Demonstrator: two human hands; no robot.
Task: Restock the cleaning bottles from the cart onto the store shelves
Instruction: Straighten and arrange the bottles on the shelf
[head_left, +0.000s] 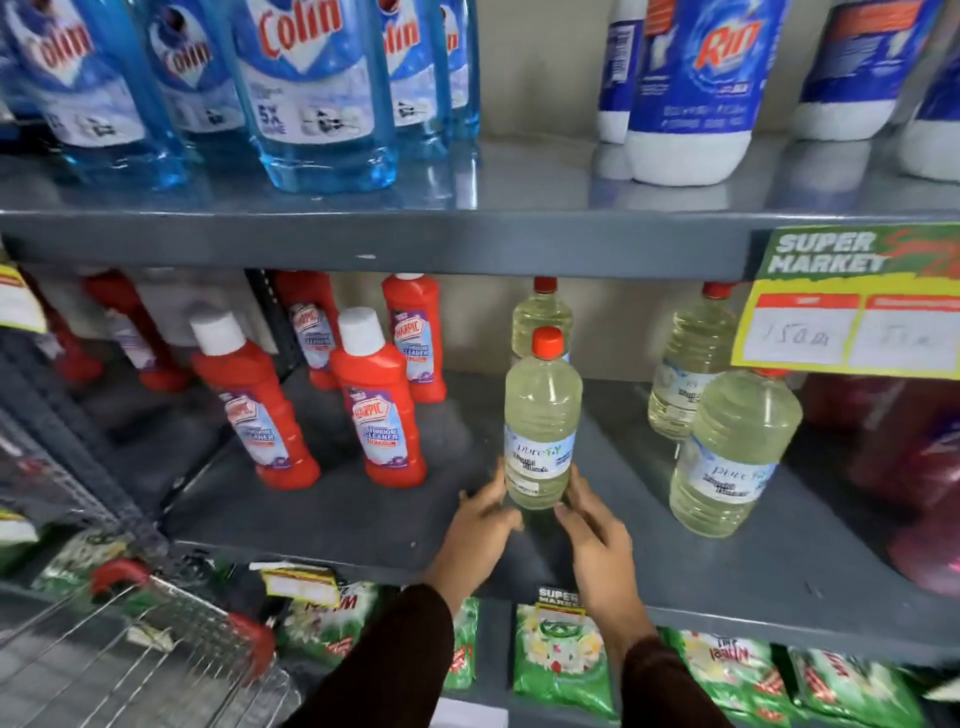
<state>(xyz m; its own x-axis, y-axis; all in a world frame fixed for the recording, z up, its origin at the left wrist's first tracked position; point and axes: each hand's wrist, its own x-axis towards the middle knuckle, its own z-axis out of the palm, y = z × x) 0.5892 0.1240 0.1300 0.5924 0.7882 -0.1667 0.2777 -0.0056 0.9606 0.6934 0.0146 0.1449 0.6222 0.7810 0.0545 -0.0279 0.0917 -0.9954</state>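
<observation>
A clear bottle of pale yellow liquid with a red cap (542, 415) stands upright on the grey middle shelf (363, 514). My left hand (475, 535) touches its lower left side and my right hand (597, 540) cups its lower right side. Another such bottle (541, 314) stands right behind it. Two more yellow bottles (727, 457) stand to the right. Red Harpic bottles with white caps (382, 400) stand to the left on the same shelf. The wire cart (145, 649) with red corners is at the lower left.
The top shelf holds blue Colin bottles (311, 93) and white-and-blue Rin bottles (691, 88). A yellow price sign (852, 312) hangs at the right. Dark red bottles (914, 467) stand at the far right. Green packets (561, 660) fill the shelf below.
</observation>
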